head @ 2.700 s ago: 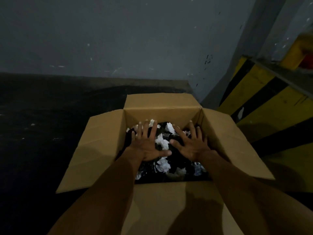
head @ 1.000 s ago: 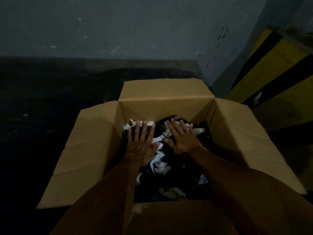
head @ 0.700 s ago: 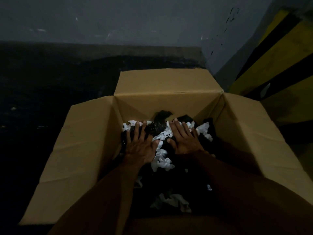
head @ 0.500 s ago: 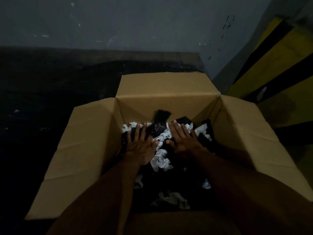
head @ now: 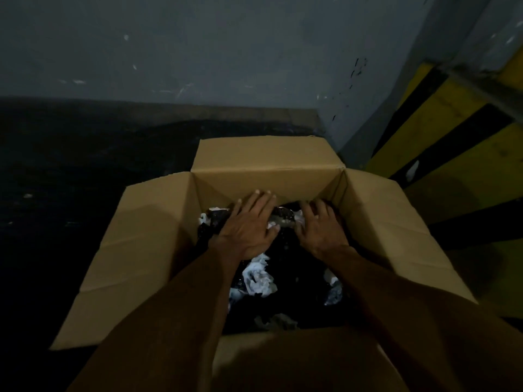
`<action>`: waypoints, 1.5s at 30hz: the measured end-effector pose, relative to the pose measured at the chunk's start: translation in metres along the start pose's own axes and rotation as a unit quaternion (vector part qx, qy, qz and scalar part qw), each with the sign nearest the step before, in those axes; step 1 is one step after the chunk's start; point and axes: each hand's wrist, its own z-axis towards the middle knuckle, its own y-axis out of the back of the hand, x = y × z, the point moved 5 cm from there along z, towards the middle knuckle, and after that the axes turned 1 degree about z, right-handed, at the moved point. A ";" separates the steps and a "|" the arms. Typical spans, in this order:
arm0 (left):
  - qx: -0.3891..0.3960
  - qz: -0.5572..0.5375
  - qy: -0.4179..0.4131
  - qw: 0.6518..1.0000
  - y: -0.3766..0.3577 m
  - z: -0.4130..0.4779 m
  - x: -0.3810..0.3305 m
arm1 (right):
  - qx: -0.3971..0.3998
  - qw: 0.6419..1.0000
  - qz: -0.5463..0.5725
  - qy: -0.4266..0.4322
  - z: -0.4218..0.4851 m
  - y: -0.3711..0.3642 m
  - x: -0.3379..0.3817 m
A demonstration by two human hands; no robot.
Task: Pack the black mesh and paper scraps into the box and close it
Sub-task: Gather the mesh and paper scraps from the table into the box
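— Where's the stuff, from where you stand?

— All in the box (head: 266, 182). The black mesh (head: 294, 264) fills the inside. The paper scraps (head: 259, 275) lie crumpled in it: a white clump in the middle, a few bits at the right side, one piece near the front edge.

— And the hands?

— Both are inside, at the far end. The left hand (head: 246, 227) lies palm down with its fingers straight and close together, pressing on the pile. Its fingertips reach as far as the back wall of the box, though I can't tell whether they touch it. The right hand (head: 319, 230) is just beside it, also palm down, fingers spread and only slightly bent, resting on the mesh near the far right corner. Neither one grips anything.

— Do the hands touch each other?

— No, there's a small gap, with a bit of mesh and paper showing in it.

— Is the box shut?

— It's wide open. The left flap (head: 141, 236) and the right flap (head: 390, 227) slope outward. The far flap (head: 266, 154) tilts back towards the wall (head: 198, 52), and the near flap (head: 297, 360) folds out towards the person, below the forearms.

— What's around it?

— It sits on a dark floor (head: 70, 165), close to the corner. To the right is a slanted surface striped yellow and black (head: 452, 131). It's dim in here, so I can't make out the weave of the mesh.
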 end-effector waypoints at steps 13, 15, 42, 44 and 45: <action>0.117 0.054 0.050 0.990 -0.063 -0.008 -0.005 | 0.178 0.981 0.029 -0.071 -0.015 -0.058 -0.017; 0.125 0.047 0.045 0.990 -0.054 -0.007 -0.008 | 0.205 0.974 0.055 -0.078 -0.012 -0.049 -0.018; 0.310 0.149 0.112 0.932 -0.054 -0.070 -0.035 | 0.438 0.895 -0.089 -0.007 -0.078 -0.016 -0.022; 0.283 0.153 0.127 0.938 -0.063 -0.069 -0.033 | 0.454 0.887 -0.083 -0.010 -0.075 -0.027 -0.024; 0.267 0.155 0.133 0.942 -0.067 -0.069 -0.030 | 0.463 0.882 -0.082 -0.014 -0.075 -0.030 -0.025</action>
